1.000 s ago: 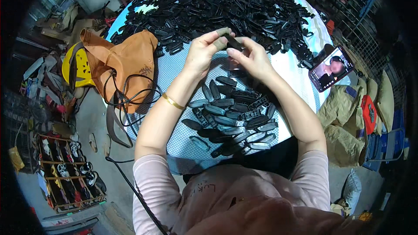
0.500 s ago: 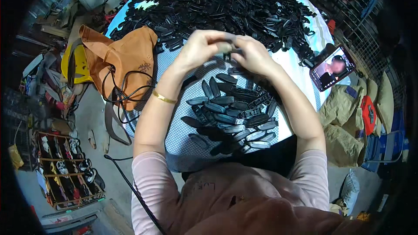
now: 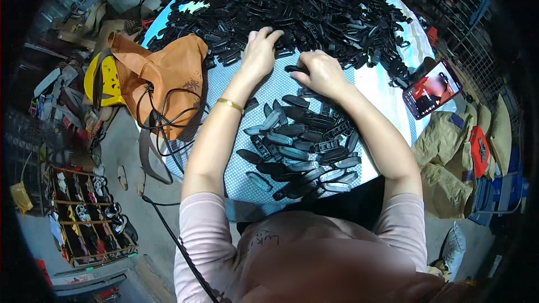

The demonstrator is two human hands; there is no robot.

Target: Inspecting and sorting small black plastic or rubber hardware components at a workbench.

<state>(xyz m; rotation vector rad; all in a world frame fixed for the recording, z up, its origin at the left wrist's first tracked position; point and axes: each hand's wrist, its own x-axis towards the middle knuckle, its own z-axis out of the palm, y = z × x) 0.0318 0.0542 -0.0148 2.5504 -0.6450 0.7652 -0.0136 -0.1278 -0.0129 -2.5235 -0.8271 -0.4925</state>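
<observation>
My left hand (image 3: 260, 53) reaches to the near edge of a big heap of small black plastic pieces (image 3: 314, 11). Its fingers are apart over the heap, and I see nothing held in them. Just to the right, my right hand (image 3: 324, 73) pinches a black elongated plastic piece (image 3: 294, 68) between thumb and fingers, over the patterned cloth (image 3: 230, 157). Between my forearms lies a smaller group of similar oval black pieces (image 3: 303, 140). Some show a smooth shell, others a ribbed, hollow side.
An orange-brown bag (image 3: 163, 73) with looped black cable (image 3: 160, 115) rests at the table's left. On the right edge a phone (image 3: 431, 91) is propped up, its screen lit. Brown paper sacks (image 3: 443, 185) stand beyond it. A rack of shoes (image 3: 90, 213) is on the floor, left.
My hands were together over the cloth and have parted. The left moved to the heap; the right stayed lower, a black plastic piece in its fingers. The view shifted slightly.
</observation>
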